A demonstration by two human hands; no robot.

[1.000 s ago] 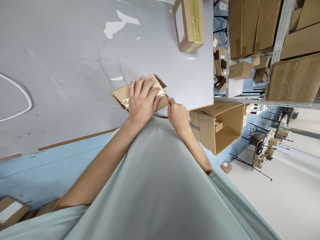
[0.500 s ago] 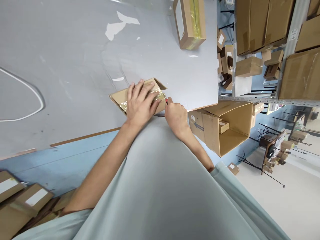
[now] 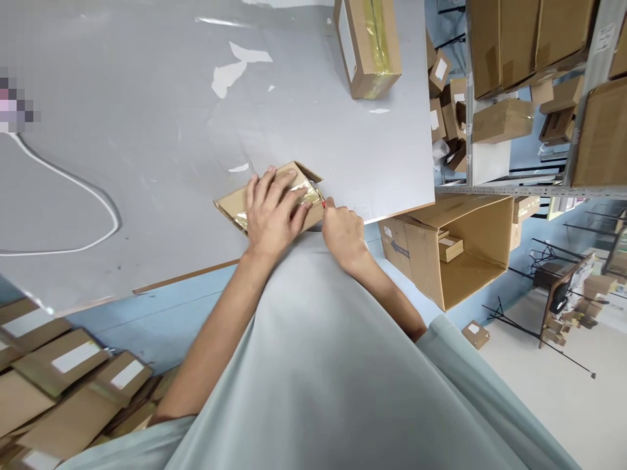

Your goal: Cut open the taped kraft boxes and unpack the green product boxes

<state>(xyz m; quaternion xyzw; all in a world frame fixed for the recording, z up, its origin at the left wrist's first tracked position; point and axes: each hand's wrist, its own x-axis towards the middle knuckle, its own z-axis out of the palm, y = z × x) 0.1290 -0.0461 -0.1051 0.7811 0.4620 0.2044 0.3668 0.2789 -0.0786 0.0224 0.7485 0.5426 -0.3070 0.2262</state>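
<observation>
A small cardboard box (image 3: 313,216) with shiny tape lies at the table's near edge, one flap raised at its far right corner. My left hand (image 3: 274,212) rests on top of it, fingers spread over the cardboard and tape. At the box's right end, my right hand (image 3: 344,234) is closed in a fist around a small red tool (image 3: 324,204), whose tip touches the taped end. Most of the tool is hidden by my fingers.
A taped box (image 3: 375,49) stands at the table's (image 3: 161,130) far right. White paper scraps (image 3: 229,77) and a white cable (image 3: 78,176) lie on the tabletop. Right of the table is a large open carton (image 3: 416,258), with loaded shelves beyond. Several parcels (image 3: 78,356) are piled lower left.
The view has shifted a little, bringing more of the cable and the lower-left parcels into sight. Both hands stay at the box, nearly unchanged in pose.
</observation>
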